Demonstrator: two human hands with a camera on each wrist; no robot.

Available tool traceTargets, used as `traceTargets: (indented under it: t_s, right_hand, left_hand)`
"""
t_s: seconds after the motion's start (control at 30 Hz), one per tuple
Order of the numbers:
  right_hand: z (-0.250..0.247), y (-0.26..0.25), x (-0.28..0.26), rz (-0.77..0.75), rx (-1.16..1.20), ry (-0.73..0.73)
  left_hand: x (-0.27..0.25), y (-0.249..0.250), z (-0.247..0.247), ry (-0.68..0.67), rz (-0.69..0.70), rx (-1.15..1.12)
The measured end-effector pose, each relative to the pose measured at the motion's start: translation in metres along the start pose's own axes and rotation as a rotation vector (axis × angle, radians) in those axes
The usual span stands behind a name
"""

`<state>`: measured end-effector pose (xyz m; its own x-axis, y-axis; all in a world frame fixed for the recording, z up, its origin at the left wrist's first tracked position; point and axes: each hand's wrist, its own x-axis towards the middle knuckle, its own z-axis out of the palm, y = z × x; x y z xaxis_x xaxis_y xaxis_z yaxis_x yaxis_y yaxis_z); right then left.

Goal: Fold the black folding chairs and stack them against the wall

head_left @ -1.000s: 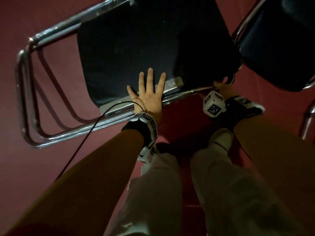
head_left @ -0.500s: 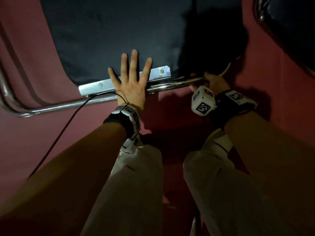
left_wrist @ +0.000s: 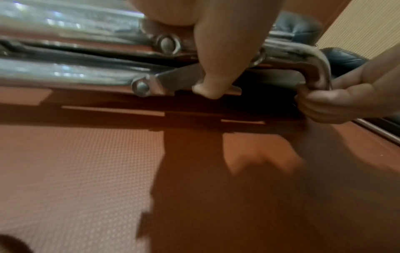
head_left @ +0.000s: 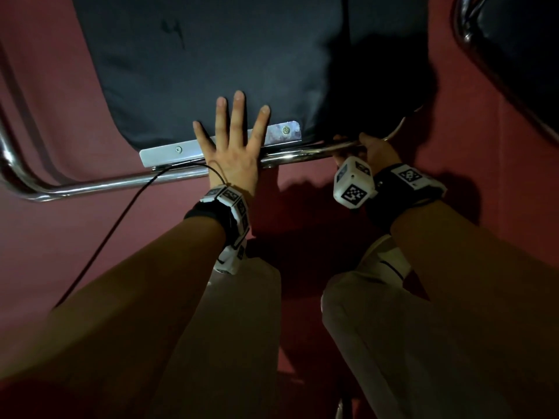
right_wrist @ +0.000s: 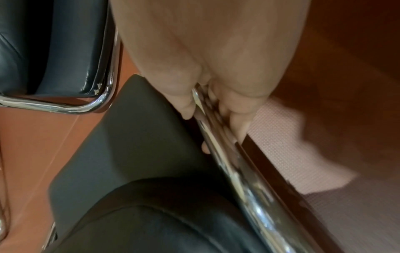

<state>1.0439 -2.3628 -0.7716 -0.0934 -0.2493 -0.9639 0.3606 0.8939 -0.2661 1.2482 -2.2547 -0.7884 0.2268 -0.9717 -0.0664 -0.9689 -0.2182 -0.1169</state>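
A black folding chair [head_left: 217,55] with a chrome tube frame [head_left: 106,184] fills the head view, its black underside facing me. My left hand [head_left: 233,146] lies flat with straight spread fingers on the underside and its metal bracket [head_left: 163,154]. My right hand [head_left: 372,149] grips the chrome tube near the frame's corner, fingers curled round it. In the left wrist view my thumb [left_wrist: 216,82] hangs over the folded tubes [left_wrist: 65,73], with the right hand [left_wrist: 337,102] gripping the bend. In the right wrist view my fingers [right_wrist: 238,116] wrap the tube [right_wrist: 244,184].
A second black chair [head_left: 520,55] with a chrome frame stands at the upper right, close to the first one. The floor [head_left: 45,252] is dark red. My legs in light trousers [head_left: 242,343] stand just behind the chair. A black cable [head_left: 121,225] runs from my left wrist.
The chair has come closer and now fills more of the view. My left hand stays flat on the underside and the right hand keeps its grip on the tube.
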Motion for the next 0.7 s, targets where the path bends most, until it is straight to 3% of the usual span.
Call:
traceTargets:
  t_s: [0.07, 0.2, 0.27, 0.5, 0.7]
  right_hand:
    - [-0.002, 0.002, -0.011, 0.025, -0.027, -0.019]
    - [-0.004, 0.001, -0.055, 0.095, -0.069, -0.011]
    - [-0.001, -0.006, -0.091, 0.108, -0.09, -0.002]
    - [0.044, -0.064, -0.267, 0.062, -0.125, -0.038]
    - [0.097, -0.119, -0.445, 0.038, -0.206, -0.252]
  left_hand:
    - [-0.001, 0.003, -0.018, -0.146, -0.005, -0.021]
    - [0.011, 0.001, -0.07, -0.574, -0.037, -0.118]
    - [0.016, -0.007, -0.108, -0.688, -0.099, -0.224]
    - [0.028, -0.048, -0.301, -0.625, -0.228, -0.37]
    - [0.037, -0.104, -0.494, -0.473, -0.372, -0.399]
